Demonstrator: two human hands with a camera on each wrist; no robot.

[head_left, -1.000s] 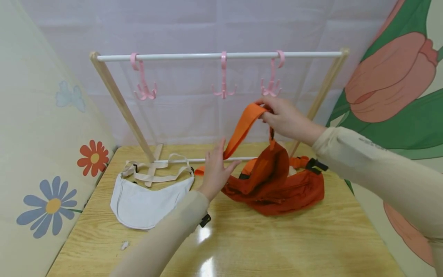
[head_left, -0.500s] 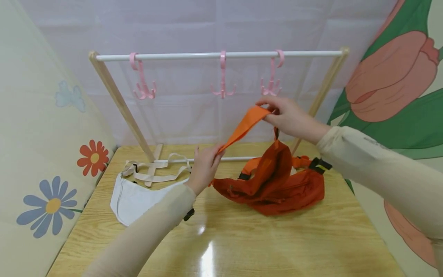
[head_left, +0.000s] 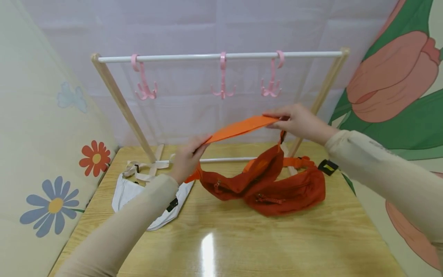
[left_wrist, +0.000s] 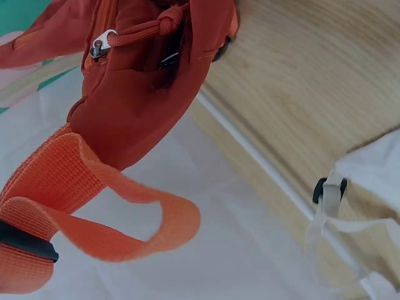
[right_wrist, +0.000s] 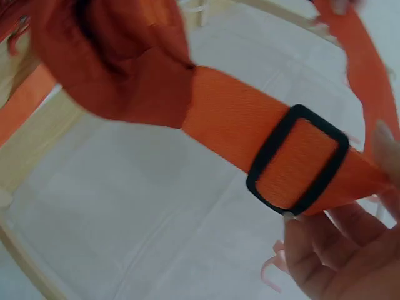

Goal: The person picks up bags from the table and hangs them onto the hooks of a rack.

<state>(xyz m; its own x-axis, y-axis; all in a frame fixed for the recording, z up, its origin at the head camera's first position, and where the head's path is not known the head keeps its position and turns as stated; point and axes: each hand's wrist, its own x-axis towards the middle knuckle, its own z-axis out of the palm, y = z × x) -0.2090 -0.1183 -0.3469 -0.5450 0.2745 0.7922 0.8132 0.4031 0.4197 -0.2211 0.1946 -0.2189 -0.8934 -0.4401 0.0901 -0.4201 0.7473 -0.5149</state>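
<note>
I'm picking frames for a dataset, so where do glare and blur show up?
Head view: a bright glare streak on the table, the left hand slightly blurred; left wrist view: the pale strap at lower right looks smeared; right wrist view: overall hazy, the black buckle fairly clear, the fingertip at the top edge blurred.

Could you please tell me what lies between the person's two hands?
In the head view, an orange strap spans from left hand to right hand.
</note>
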